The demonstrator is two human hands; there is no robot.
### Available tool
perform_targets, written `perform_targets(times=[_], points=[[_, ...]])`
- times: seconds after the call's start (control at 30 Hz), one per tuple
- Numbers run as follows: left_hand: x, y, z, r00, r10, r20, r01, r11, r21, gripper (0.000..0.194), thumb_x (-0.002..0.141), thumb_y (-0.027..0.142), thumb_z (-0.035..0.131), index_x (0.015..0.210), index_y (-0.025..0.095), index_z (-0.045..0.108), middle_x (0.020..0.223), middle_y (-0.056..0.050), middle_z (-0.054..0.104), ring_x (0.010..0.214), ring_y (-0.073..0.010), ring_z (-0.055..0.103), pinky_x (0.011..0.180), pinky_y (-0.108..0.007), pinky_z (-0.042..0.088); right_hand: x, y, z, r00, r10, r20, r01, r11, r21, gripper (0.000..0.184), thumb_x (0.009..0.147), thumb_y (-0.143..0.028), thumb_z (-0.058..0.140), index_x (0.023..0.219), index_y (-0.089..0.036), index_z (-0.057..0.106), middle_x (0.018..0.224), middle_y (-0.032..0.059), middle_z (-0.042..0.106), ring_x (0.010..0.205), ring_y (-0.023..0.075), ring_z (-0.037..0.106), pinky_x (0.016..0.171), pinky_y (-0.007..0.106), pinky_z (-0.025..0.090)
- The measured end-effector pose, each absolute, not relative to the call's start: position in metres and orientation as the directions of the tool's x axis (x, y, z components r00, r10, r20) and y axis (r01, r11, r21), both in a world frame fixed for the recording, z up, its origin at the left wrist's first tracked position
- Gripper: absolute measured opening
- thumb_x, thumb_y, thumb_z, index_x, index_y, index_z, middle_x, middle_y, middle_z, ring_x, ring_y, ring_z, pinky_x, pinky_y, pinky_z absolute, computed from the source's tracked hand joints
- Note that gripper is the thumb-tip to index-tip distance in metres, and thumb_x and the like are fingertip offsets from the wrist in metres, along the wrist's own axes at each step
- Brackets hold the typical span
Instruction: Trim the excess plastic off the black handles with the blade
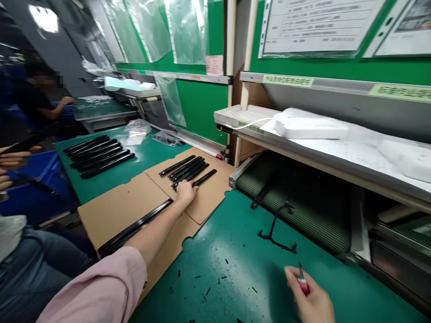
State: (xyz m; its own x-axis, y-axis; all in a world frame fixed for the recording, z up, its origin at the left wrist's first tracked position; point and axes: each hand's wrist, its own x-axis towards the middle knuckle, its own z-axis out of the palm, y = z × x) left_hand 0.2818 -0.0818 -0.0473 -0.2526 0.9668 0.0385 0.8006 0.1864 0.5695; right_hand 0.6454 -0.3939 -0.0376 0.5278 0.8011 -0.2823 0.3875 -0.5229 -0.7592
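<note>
My left hand [186, 193] reaches across the cardboard sheet [124, 199], its fingers closed around the near end of a black plastic strip [206, 177]. Just beside it several similar black strips [190, 170] lie in a row on the cardboard. A longer glossy black strip [141, 220] rests under my left forearm. In my right hand [313, 296], over the green tabletop, is a small red-handled tool [303, 285] with a dark pointed tip; its exact kind is unclear. Beyond that tip lies a thin, bent black plastic frame piece [276, 240].
Small black scraps [225, 278] litter the green table. A conveyor belt [303, 211] runs beneath a shelf [336, 154] on the right. More black strips [97, 157] lie at the far left near plastic bags [138, 130]. Another person's hand [13, 163] shows at the left edge, above a blue bin [43, 188].
</note>
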Motion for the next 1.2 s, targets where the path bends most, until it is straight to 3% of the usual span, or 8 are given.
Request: perform_targets(times=[0.23,0.47,0.67,0.77,0.9,1.07,1.13,1.2], points=[[0.308,-0.084,-0.024,-0.198,0.955,0.219,0.850,0.056,0.524,0.048,0.078,0.015,0.052,0.126,0.012,0.056,0.132,-0.019,0.042,0.133,-0.0389,0.027,0.110,-0.056,0.020,0.644,-0.298,-0.022,0.517,0.822,-0.239,0.586,-0.543,-0.602,0.051,0.091,-0.052,0.043,0.130,-0.022,0.055,0.098,0.0065,0.072,0.089,0.0243,0.068,0.064,0.029,0.048],[0.407,-0.124,0.001,0.272,0.954,0.127,0.702,-0.287,0.651,0.043,0.088,0.043,0.048,0.123,0.021,0.058,0.118,-0.009,0.061,0.107,-0.0254,0.059,0.090,-0.035,0.047,0.635,-0.266,-0.039,0.472,0.850,-0.235,0.562,-0.495,-0.662,0.029,0.092,-0.041,0.046,0.085,-0.022,0.066,0.078,0.0028,0.071,0.061,0.0158,0.064,0.051,0.023,0.041],[0.482,-0.132,0.006,0.380,0.922,-0.072,0.593,-0.184,0.784,0.051,0.075,0.057,0.063,0.110,0.019,0.062,0.091,-0.007,0.070,0.087,-0.0245,0.065,0.071,-0.028,0.048,0.640,-0.321,-0.013,0.383,0.907,-0.173,0.594,-0.385,-0.706,0.039,0.094,-0.048,0.037,0.090,-0.022,0.066,0.076,0.0017,0.070,0.061,0.0169,0.062,0.052,0.025,0.040],[0.509,-0.127,0.012,0.379,0.911,-0.163,0.571,-0.092,0.816,0.049,0.068,0.045,0.075,0.105,0.016,0.059,0.079,-0.006,0.067,0.073,-0.0221,0.065,0.059,-0.026,0.047,0.643,-0.356,0.000,0.331,0.933,-0.140,0.630,-0.329,-0.704,0.042,0.094,-0.051,0.036,0.090,-0.022,0.066,0.064,0.0016,0.065,0.055,0.0180,0.058,0.048,0.026,0.035],[0.519,-0.142,0.029,0.430,0.876,-0.219,0.511,-0.036,0.859,0.036,0.081,0.030,0.063,0.111,0.013,0.051,0.068,-0.003,0.062,0.058,-0.0161,0.062,0.055,-0.026,0.049,0.648,-0.403,0.005,0.320,0.947,-0.005,0.705,-0.241,-0.667,0.043,0.095,-0.050,0.034,0.089,-0.024,0.068,0.053,-0.0003,0.054,0.046,0.0167,0.049,0.045,0.026,0.032],[0.475,-0.222,0.035,0.482,0.864,-0.146,0.512,-0.143,0.847,0.052,0.087,0.034,0.053,0.136,0.025,0.042,0.093,-0.009,0.063,0.074,-0.0217,0.064,0.059,-0.028,0.049,0.658,-0.458,-0.005,0.408,0.904,0.129,0.712,-0.226,-0.665,0.038,0.094,-0.045,0.039,0.103,-0.025,0.071,0.071,0.0045,0.067,0.048,0.0156,0.054,0.043,0.026,0.034],[0.449,-0.263,0.022,0.440,0.897,-0.040,0.639,-0.281,0.716,0.056,0.091,0.041,0.045,0.146,0.034,0.034,0.116,-0.012,0.059,0.091,-0.0260,0.063,0.065,-0.029,0.049,0.660,-0.475,-0.012,0.414,0.897,0.154,0.719,-0.218,-0.660,0.036,0.093,-0.040,0.041,0.109,-0.026,0.070,0.089,0.0057,0.072,0.053,0.0160,0.059,0.045,0.026,0.038],[0.427,-0.302,0.002,0.452,0.891,-0.038,0.747,-0.355,0.562,0.059,0.094,0.042,0.034,0.151,0.036,0.022,0.120,-0.013,0.056,0.082,-0.0257,0.063,0.059,-0.031,0.047,0.659,-0.488,-0.016,0.403,0.898,0.176,0.743,-0.210,-0.635,0.038,0.092,-0.033,0.039,0.114,-0.026,0.069,0.103,0.0056,0.072,0.060,0.0175,0.064,0.048,0.026,0.042]])
